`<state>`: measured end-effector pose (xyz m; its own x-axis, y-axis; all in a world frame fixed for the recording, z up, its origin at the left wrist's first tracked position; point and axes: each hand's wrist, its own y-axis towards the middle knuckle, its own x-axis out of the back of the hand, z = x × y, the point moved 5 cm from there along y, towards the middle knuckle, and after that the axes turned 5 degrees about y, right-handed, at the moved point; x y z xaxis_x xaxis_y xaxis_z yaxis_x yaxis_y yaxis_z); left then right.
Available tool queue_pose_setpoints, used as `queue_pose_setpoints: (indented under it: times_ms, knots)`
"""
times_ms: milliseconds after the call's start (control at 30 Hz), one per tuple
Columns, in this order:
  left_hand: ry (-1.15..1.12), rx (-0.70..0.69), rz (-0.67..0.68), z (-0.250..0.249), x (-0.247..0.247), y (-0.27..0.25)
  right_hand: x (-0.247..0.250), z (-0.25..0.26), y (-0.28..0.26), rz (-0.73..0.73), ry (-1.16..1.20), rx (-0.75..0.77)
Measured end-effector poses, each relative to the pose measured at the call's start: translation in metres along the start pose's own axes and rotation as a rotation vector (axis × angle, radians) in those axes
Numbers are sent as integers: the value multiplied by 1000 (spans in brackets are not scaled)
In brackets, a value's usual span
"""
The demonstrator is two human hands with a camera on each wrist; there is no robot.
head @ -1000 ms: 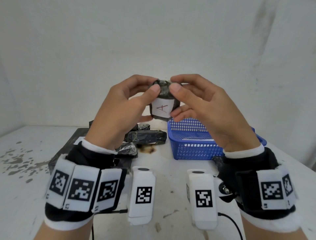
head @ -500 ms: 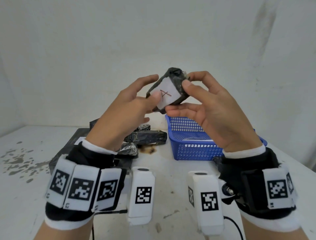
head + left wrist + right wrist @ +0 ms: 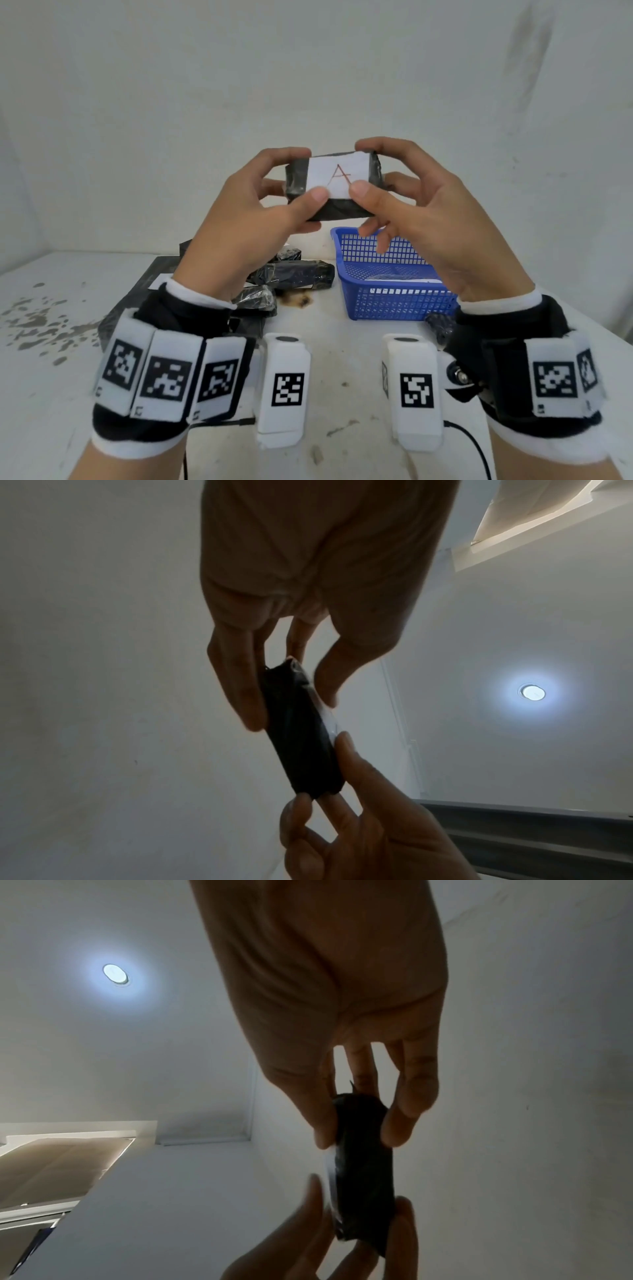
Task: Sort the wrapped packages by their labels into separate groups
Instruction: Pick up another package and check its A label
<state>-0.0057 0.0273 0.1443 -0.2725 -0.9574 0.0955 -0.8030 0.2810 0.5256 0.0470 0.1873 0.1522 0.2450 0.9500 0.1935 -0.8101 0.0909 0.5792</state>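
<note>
Both hands, left hand [image 3: 239, 219] and right hand [image 3: 428, 219], pinch the A-labelled package [image 3: 334, 185] level, long axis crosswise (right hand nearer the blue basket [image 3: 394, 301]).

A small rectangular package wrapped in black plastic film [image 3: 334, 183] is held level in the air above the blue plastic mesh basket [image 3: 394, 301], its long side running left to right. Its white paper label [image 3: 337, 174], marked with a red letter A, faces the head camera. More black-wrapped packages [image 3: 291, 274] lie heaped on the worktop just left of the basket.
</note>
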Motion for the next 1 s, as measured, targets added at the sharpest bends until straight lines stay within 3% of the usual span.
queue_pose_setpoints:
  times_ms: [1000]
  knots:
    - [-54, -1, -39, 1, 5, 3, -5, -7, 4, 46, 118, 20]
